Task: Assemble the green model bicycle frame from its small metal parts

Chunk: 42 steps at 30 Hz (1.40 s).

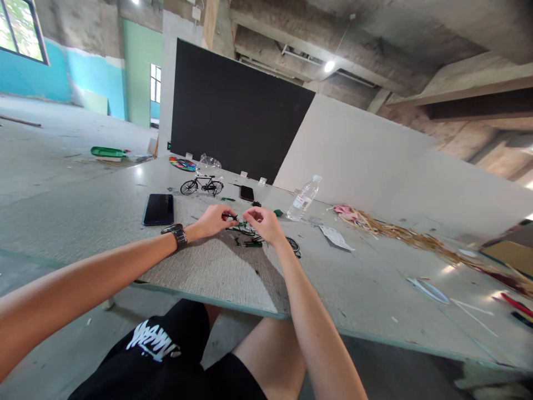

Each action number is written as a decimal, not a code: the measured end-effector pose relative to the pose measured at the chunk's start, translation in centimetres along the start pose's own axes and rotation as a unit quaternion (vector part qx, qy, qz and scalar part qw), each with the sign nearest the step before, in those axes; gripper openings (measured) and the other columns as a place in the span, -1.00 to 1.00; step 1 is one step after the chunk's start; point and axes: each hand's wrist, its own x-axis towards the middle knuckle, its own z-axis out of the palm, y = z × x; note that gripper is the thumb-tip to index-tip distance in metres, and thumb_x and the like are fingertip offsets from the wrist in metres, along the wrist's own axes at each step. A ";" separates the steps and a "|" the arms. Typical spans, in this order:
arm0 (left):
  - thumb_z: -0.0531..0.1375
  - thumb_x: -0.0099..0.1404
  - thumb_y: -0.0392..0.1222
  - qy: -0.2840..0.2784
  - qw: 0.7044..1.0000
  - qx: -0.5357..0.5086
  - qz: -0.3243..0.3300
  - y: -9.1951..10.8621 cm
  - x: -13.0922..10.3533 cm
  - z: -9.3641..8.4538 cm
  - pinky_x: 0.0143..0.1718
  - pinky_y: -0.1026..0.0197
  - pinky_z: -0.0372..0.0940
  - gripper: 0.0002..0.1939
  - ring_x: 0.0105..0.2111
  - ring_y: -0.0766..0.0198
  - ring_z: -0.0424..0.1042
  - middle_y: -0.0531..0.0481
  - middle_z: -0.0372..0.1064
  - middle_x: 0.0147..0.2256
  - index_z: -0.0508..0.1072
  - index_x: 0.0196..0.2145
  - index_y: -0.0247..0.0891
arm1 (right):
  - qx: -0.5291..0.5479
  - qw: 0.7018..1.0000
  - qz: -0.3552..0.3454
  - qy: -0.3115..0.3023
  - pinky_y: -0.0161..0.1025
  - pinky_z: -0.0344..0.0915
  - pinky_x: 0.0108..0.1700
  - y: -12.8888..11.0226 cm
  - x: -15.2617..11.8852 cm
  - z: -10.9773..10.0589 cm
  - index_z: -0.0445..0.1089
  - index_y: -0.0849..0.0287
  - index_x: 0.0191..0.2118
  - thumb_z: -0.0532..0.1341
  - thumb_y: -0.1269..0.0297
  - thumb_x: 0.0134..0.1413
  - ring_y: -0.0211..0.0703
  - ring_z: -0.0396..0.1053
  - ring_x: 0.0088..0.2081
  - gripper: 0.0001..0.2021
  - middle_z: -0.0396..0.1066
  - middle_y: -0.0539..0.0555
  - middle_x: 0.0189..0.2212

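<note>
Over the table's middle, my left hand (215,219) is closed in a pinch on a small dark part (230,216), its exact kind too small to tell. Just beside it, my right hand (263,222) has thumb and fingers drawn together; whatever they hold is hidden. Under and between the hands lie dark model bicycle parts (251,243), partly covered by my fingers. A small spoked wheel (293,243) shows to the right of my right wrist. Farther back, an assembled black model bicycle (202,184) stands upright.
A large dark phone (159,209) lies left of my hands, a smaller phone (246,193) behind them. A clear water bottle (305,198) stands to the right, near a paper sheet (335,238). Tan strips (400,236) stretch along the table (358,294) at the right. A black panel (237,111) rises behind.
</note>
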 end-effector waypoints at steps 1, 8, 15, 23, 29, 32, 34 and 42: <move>0.34 0.21 0.05 0.010 1.000 -0.004 -0.005 -0.2 0.0 0.0 -0.32 0.19 0.28 -0.68 -0.36 0.16 0.46 -0.09 0.60 -0.31 0.64 -0.25 -0.27 | -0.002 1.000 0.001 0.008 -0.24 0.34 -0.27 0.2 0.0 -0.1 0.52 0.14 -0.23 0.20 -0.15 0.25 -0.14 0.46 -0.35 -0.58 0.57 0.10 -0.34; 0.34 0.21 0.09 0.063 0.997 -0.027 -0.040 -1.2 0.5 0.0 -0.27 0.17 0.32 -0.62 -0.28 0.12 0.50 -0.11 0.59 -0.27 0.59 -0.23 -0.31 | -0.049 0.998 0.028 0.018 -0.14 0.35 -0.15 1.5 -0.1 -0.8 0.52 0.14 -0.27 0.23 0.02 0.26 -0.05 0.49 -0.29 -0.71 0.59 0.13 -0.32; 0.34 0.20 0.00 0.033 0.999 -0.031 -0.018 -0.3 0.1 0.1 -0.33 0.21 0.27 -0.73 -0.36 0.20 0.44 -0.04 0.56 -0.37 0.60 -0.33 -0.29 | -0.032 0.999 0.012 -0.031 -0.22 0.35 -0.21 0.6 -0.1 0.1 0.54 0.14 -0.22 0.21 0.02 0.28 -0.14 0.48 -0.31 -0.70 0.60 0.09 -0.31; 0.33 0.22 0.00 0.028 0.999 -0.036 -0.018 -0.5 0.2 0.0 -0.30 0.19 0.27 -0.74 -0.37 0.21 0.43 -0.04 0.57 -0.36 0.61 -0.33 -0.28 | -0.051 0.998 0.019 -0.027 -0.22 0.36 -0.22 0.4 0.0 -0.1 0.55 0.12 -0.16 0.23 0.04 0.27 -0.14 0.48 -0.32 -0.73 0.59 0.06 -0.31; 0.32 0.20 0.03 0.037 0.998 -0.041 -0.023 -0.7 0.3 0.0 -0.29 0.18 0.28 -0.71 -0.35 0.18 0.45 -0.05 0.58 -0.35 0.60 -0.32 -0.28 | -0.109 0.990 0.066 -0.064 -0.17 0.37 -0.19 2.2 -0.3 -0.5 0.60 0.12 -0.22 0.39 0.25 0.12 -0.06 0.52 -0.27 -0.89 0.62 0.12 -0.29; 0.32 0.20 0.03 0.035 0.998 -0.044 -0.022 -0.6 0.2 0.0 -0.30 0.19 0.27 -0.71 -0.35 0.18 0.45 -0.06 0.58 -0.35 0.59 -0.33 -0.28 | -0.127 0.985 0.083 -0.085 -0.21 0.36 -0.23 2.7 -0.4 -0.8 0.61 0.10 -0.27 0.43 0.36 0.03 -0.08 0.53 -0.31 -0.90 0.62 0.10 -0.32; 0.32 0.20 0.03 0.034 0.998 -0.047 -0.023 -0.5 0.2 0.1 -0.30 0.19 0.26 -0.71 -0.35 0.19 0.44 -0.06 0.57 -0.35 0.59 -0.33 -0.29 | -0.136 0.983 0.088 -0.088 -0.21 0.35 -0.25 2.9 -0.4 -0.8 0.61 0.10 -0.29 0.40 0.39 0.06 -0.10 0.52 -0.33 -0.92 0.61 0.08 -0.36; 0.33 0.20 0.03 0.033 0.998 -0.053 -0.028 -0.8 0.4 0.3 -0.30 0.19 0.26 -0.71 -0.37 0.21 0.44 -0.03 0.56 -0.36 0.59 -0.32 -0.28 | -0.144 0.986 0.075 -0.036 -0.19 0.34 -0.18 2.9 0.0 -0.7 0.58 0.12 -0.27 0.28 0.42 0.17 -0.10 0.50 -0.28 -0.88 0.61 0.09 -0.33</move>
